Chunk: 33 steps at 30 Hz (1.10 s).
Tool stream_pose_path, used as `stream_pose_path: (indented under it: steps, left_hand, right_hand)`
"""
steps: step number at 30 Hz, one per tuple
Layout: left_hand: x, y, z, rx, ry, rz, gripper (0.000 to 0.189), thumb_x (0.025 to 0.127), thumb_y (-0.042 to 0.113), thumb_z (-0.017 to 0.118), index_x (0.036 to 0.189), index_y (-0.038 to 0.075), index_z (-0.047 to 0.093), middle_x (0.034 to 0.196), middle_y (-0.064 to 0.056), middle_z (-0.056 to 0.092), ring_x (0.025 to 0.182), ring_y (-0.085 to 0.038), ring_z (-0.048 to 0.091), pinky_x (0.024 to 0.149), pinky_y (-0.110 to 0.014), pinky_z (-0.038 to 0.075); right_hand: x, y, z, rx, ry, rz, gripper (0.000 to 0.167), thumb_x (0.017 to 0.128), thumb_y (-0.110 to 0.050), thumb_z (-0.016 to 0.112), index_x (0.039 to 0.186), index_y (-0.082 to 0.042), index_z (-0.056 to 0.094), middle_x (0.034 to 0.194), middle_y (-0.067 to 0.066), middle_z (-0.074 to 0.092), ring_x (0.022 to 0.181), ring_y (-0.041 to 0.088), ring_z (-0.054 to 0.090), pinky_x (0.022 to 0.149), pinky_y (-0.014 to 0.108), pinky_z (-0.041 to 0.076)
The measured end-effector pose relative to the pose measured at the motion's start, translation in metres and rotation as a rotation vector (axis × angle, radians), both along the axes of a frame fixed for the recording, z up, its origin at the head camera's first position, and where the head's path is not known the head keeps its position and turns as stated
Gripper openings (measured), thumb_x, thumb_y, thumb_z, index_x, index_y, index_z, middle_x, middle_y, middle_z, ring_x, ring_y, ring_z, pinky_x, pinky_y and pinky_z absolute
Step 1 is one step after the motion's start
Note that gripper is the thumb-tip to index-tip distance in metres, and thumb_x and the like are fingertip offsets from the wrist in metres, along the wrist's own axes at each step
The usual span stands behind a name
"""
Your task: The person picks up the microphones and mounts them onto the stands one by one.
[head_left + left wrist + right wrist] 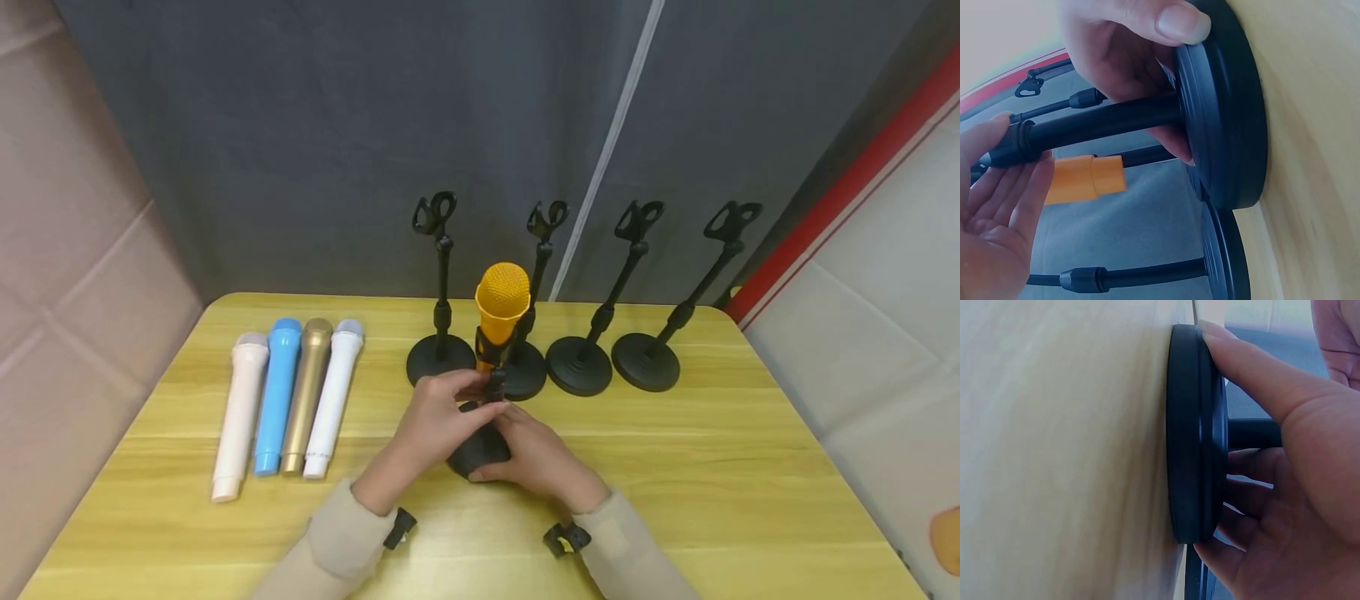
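An orange-yellow microphone (502, 293) sits head up in the clip of a black microphone stand in the middle of the table. My left hand (431, 421) holds that stand's pole by its collar (1017, 142), fingers behind and thumb in front. With thumb and fingers spread over opposite edges, my right hand (538, 457) grips the round black base (1194, 437). In the left wrist view, the orange handle end (1088, 178) hangs beside the pole. The base is close over the tabletop.
More black stands with vacant clips, such as the leftmost stand (441, 354) and the rightmost stand (647, 360), line the back. At left lie a pale pink microphone (240, 417), a blue one (276, 400), a gold one (306, 400) and a white one (333, 404).
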State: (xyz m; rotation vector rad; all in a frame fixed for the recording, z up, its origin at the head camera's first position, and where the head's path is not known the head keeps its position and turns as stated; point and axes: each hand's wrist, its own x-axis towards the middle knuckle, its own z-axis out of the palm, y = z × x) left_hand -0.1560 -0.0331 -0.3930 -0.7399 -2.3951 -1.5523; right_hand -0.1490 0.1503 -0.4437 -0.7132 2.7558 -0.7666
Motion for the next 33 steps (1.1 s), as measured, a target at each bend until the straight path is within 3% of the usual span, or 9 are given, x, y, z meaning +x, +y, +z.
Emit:
stream_pose_path:
  steps: [5,9,28,33]
  left_hand:
    - [-0.0014,-0.0010,-0.0006,-0.016,0.016,-0.051,0.027,0.086,0.013,0.081,0.111,0.004,0.075,0.107,-0.009,0.078,0.091,-0.016,0.076,0.084,-0.024,0.061]
    - [-0.0015,-0.0008,-0.0004,-0.035,0.023,-0.057,0.028,0.087,0.013,0.080,0.113,0.003,0.075,0.109,-0.010,0.077,0.091,-0.017,0.077,0.084,-0.024,0.061]
    - [0.0038,0.0044,0.0027,-0.024,-0.085,0.079,0.030,0.079,0.016,0.087,0.105,0.006,0.076,0.101,-0.009,0.078,0.085,-0.018,0.077,0.077,-0.033,0.063]
    - [0.0030,0.0040,0.0021,-0.028,-0.079,0.076,0.029,0.080,0.015,0.086,0.106,0.006,0.077,0.101,-0.009,0.079,0.086,-0.018,0.077,0.078,-0.034,0.063]
  right_hand:
    - [-0.0001,0.0008,-0.0008,0.002,0.002,-0.003,0.096,0.079,-0.050,0.084,0.155,-0.012,0.040,0.162,0.006,0.040,0.145,0.026,0.046,0.116,0.047,0.043]
    - [0.0002,0.0012,-0.0009,-0.002,-0.012,-0.006,0.096,0.079,-0.050,0.083,0.156,-0.012,0.040,0.162,0.006,0.039,0.145,0.027,0.045,0.116,0.048,0.042]
    - [0.0003,-0.0002,0.0016,-0.004,-0.009,-0.003,0.095,0.079,-0.050,0.084,0.155,-0.012,0.041,0.161,0.006,0.042,0.144,0.026,0.047,0.116,0.047,0.043]
    - [0.0009,-0.0006,0.0018,0.014,-0.023,-0.009,0.095,0.080,-0.051,0.083,0.155,-0.011,0.041,0.162,0.008,0.040,0.146,0.028,0.044,0.117,0.048,0.041]
